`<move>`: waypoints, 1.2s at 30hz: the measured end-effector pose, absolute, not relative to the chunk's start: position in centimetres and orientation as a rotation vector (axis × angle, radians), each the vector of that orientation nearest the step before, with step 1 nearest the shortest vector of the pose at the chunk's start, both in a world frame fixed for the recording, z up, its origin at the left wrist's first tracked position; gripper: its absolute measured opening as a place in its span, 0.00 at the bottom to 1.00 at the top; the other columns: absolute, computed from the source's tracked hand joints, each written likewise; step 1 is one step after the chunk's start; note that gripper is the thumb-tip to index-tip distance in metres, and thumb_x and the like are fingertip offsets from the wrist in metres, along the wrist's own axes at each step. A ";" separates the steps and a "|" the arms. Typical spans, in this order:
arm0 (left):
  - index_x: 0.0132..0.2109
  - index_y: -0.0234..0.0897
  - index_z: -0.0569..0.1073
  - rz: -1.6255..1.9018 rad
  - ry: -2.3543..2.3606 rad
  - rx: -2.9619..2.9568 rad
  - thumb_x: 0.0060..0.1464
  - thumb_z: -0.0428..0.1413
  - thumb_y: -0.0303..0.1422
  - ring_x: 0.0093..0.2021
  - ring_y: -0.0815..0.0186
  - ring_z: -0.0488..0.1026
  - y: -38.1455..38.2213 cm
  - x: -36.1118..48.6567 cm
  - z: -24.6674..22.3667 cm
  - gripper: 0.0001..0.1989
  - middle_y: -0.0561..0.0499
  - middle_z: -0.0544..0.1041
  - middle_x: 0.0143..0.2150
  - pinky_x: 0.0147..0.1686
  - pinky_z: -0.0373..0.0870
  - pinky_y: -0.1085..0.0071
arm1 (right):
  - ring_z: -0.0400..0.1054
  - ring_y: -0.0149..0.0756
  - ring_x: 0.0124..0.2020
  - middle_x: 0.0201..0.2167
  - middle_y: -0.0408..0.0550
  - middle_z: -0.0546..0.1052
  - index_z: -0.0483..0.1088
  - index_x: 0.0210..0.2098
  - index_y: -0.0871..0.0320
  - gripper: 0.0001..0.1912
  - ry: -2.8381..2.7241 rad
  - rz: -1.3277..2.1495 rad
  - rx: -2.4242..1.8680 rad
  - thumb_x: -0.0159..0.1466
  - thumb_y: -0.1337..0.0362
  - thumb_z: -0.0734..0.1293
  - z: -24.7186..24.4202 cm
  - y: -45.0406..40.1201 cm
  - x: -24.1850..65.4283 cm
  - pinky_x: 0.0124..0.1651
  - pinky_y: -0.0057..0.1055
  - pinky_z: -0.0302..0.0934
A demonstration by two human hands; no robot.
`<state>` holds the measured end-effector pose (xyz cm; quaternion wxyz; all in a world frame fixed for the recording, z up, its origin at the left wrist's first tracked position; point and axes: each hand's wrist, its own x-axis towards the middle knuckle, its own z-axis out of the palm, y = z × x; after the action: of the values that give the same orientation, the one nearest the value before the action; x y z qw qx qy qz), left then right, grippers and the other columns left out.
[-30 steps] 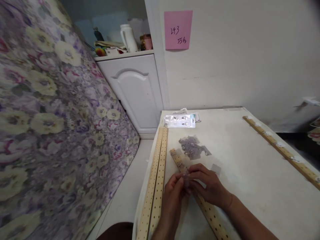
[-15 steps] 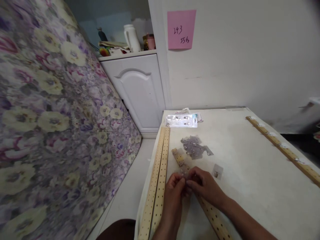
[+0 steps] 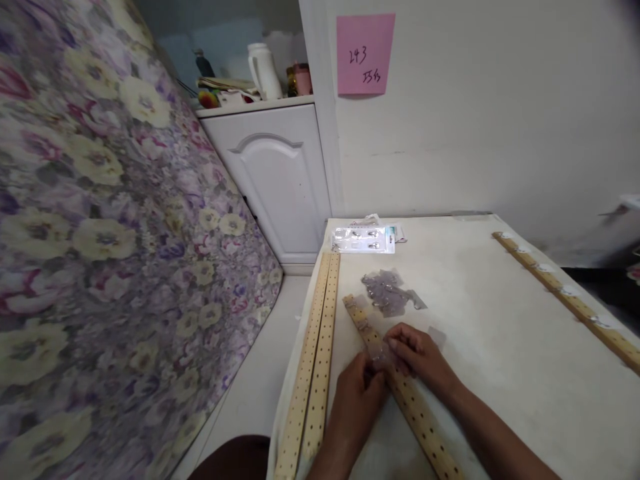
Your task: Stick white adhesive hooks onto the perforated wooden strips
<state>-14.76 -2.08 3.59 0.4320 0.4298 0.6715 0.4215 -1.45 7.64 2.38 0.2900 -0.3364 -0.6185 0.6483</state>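
Observation:
A pale wooden strip with rows of holes (image 3: 420, 420) lies slantwise on the table under both my hands. Small clear plastic pieces with metal hooks (image 3: 361, 325) sit along its far end. My left hand (image 3: 357, 393) is closed at the strip's left edge, thumb and forefinger pinched there. On the other side, my right hand (image 3: 423, 353) pinches a clear plastic hook piece (image 3: 383, 352) against the strip. Its fingers partly cover that piece. A pile of similar clear hook pieces (image 3: 387, 293) lies beyond, and one clear square (image 3: 437, 337) shows beside my right hand.
Two more perforated strips (image 3: 320, 360) lie along the table's left edge. At the far left corner are blister packs (image 3: 363, 240). A strip with several hooks (image 3: 555, 287) runs along the right edge. A floral curtain (image 3: 125, 267) hangs left of the table (image 3: 500, 373).
My hands have moved slightly apart: the left lower, the right up and to the right over the strip. The clear piece between them now lies against the strip.

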 end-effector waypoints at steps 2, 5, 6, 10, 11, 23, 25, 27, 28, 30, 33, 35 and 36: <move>0.30 0.38 0.66 0.991 1.862 1.213 0.51 0.50 0.29 0.30 0.68 0.66 -2.3 -15.3 3.7 0.03 0.56 0.69 0.27 0.30 0.59 0.73 | 0.56 0.25 0.14 0.15 0.34 0.64 0.66 0.32 0.57 0.07 -1.700 1.686 -0.952 0.62 0.60 0.62 1.9 7.8 -1.5 0.20 0.24 0.48; 0.32 0.39 0.67 0.923 1.973 1.297 0.53 0.48 0.28 0.30 0.68 0.67 -2.5 -15.7 3.5 0.03 0.56 0.69 0.28 0.31 0.58 0.73 | 0.59 0.26 0.16 0.17 0.35 0.65 0.67 0.32 0.57 0.07 -1.776 1.602 -1.019 0.61 0.61 0.61 1.3 7.9 -1.6 0.23 0.25 0.52; 0.33 0.39 0.67 0.901 1.987 1.308 0.53 0.48 0.29 0.30 0.68 0.67 -2.5 -15.6 3.5 0.04 0.55 0.70 0.28 0.31 0.58 0.73 | 0.60 0.27 0.17 0.17 0.36 0.66 0.68 0.33 0.57 0.07 -1.790 1.576 -1.038 0.61 0.61 0.61 1.2 7.9 -1.7 0.24 0.26 0.54; 0.37 0.39 0.70 0.839 2.027 1.335 0.53 0.50 0.30 0.31 0.66 0.69 -2.5 -15.3 3.1 0.05 0.54 0.73 0.30 0.31 0.59 0.72 | 0.62 0.30 0.19 0.20 0.39 0.69 0.69 0.34 0.57 0.08 -1.837 1.482 -1.088 0.61 0.61 0.60 1.1 7.9 -1.8 0.26 0.27 0.57; 0.38 0.39 0.71 0.841 2.026 1.339 0.53 0.50 0.30 0.33 0.65 0.70 -2.5 -15.2 3.0 0.06 0.53 0.74 0.32 0.32 0.59 0.72 | 0.63 0.30 0.21 0.21 0.40 0.70 0.69 0.34 0.57 0.09 -1.856 1.445 -1.100 0.61 0.61 0.60 1.1 7.9 -1.8 0.27 0.28 0.57; 0.41 0.41 0.75 0.927 2.001 1.357 0.55 0.50 0.32 0.38 0.61 0.73 -1.8 -15.0 2.6 0.10 0.50 0.78 0.37 0.38 0.62 0.68 | 0.68 0.35 0.28 0.26 0.44 0.75 0.70 0.36 0.58 0.09 -1.902 1.383 -1.178 0.59 0.61 0.61 0.7 8.2 -1.8 0.32 0.30 0.61; 0.40 0.41 0.75 0.913 2.014 1.359 0.55 0.50 0.33 0.37 0.61 0.73 -1.8 -14.9 2.6 0.10 0.50 0.79 0.37 0.37 0.62 0.68 | 0.67 0.35 0.27 0.26 0.43 0.75 0.70 0.37 0.58 0.10 -1.904 1.392 -1.175 0.59 0.62 0.61 0.6 8.3 -1.8 0.32 0.31 0.61; 0.40 0.41 0.75 0.889 2.027 1.367 0.55 0.50 0.33 0.38 0.61 0.73 -1.8 -14.8 2.7 0.09 0.50 0.79 0.37 0.37 0.62 0.68 | 0.67 0.34 0.26 0.26 0.43 0.74 0.69 0.38 0.58 0.10 -1.908 1.386 -1.178 0.59 0.62 0.61 0.5 8.3 -1.7 0.31 0.31 0.61; 0.40 0.41 0.74 0.872 2.034 1.371 0.56 0.49 0.33 0.38 0.61 0.73 -1.8 -14.8 2.7 0.10 0.50 0.79 0.37 0.37 0.62 0.68 | 0.67 0.34 0.25 0.26 0.43 0.74 0.69 0.39 0.58 0.10 -1.909 1.383 -1.181 0.59 0.63 0.61 0.5 8.3 -1.7 0.31 0.31 0.61; 0.40 0.41 0.74 0.845 2.045 1.379 0.57 0.48 0.34 0.38 0.61 0.73 -1.8 -14.8 2.8 0.10 0.50 0.78 0.37 0.37 0.62 0.68 | 0.66 0.34 0.25 0.26 0.43 0.74 0.70 0.39 0.58 0.11 -1.907 1.380 -1.192 0.58 0.63 0.61 0.6 8.2 -1.7 0.31 0.31 0.61; 0.40 0.41 0.73 0.828 2.045 1.391 0.58 0.47 0.34 0.37 0.61 0.73 -1.8 -14.8 2.8 0.10 0.50 0.78 0.37 0.36 0.62 0.68 | 0.67 0.34 0.24 0.25 0.42 0.74 0.70 0.39 0.58 0.11 -1.909 1.376 -1.207 0.58 0.64 0.61 0.7 8.3 -1.8 0.31 0.31 0.61; 0.39 0.41 0.73 0.827 2.049 1.403 0.58 0.47 0.34 0.36 0.61 0.73 -1.8 -14.7 2.8 0.10 0.50 0.78 0.36 0.36 0.62 0.69 | 0.68 0.34 0.25 0.25 0.42 0.74 0.70 0.39 0.58 0.11 -1.912 1.368 -1.206 0.58 0.64 0.61 0.6 8.3 -1.8 0.31 0.31 0.62; 0.39 0.40 0.73 0.825 2.054 1.407 0.58 0.47 0.34 0.36 0.61 0.73 -1.8 -14.7 2.8 0.10 0.50 0.78 0.36 0.36 0.61 0.69 | 0.68 0.34 0.25 0.25 0.42 0.74 0.70 0.40 0.58 0.12 -1.914 1.365 -1.202 0.58 0.64 0.60 0.6 8.3 -1.8 0.31 0.32 0.62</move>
<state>-14.71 -1.76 2.79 0.2565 0.5186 0.7569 0.3039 -1.81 8.34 0.57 0.2482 -0.4410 -0.7022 0.5009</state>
